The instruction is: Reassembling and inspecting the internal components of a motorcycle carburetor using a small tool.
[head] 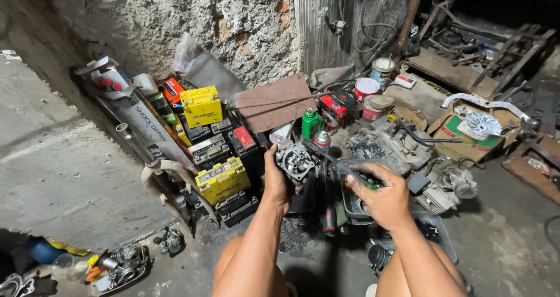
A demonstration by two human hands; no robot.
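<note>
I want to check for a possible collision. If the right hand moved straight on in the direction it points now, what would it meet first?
The right hand points up-left, holding a green-handled tool. Its line probably meets the grey metal engine part held in the left hand first; depth is unclear.

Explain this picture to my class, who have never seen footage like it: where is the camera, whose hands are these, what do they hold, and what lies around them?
There is one picture, taken by a camera worn on a person's head, looking down at that person's own bare arms and knees. No machine is involved. The left hand has its grip on a small round metal engine part, held up for viewing. The right hand holds a thin tool with a green handle; what kind it is cannot be told. Around them on the concrete floor lie stacked yellow and black batteries, a green bottle, paint tins, a cardboard box and loose engine pieces. A rough plastered wall stands behind.
</note>
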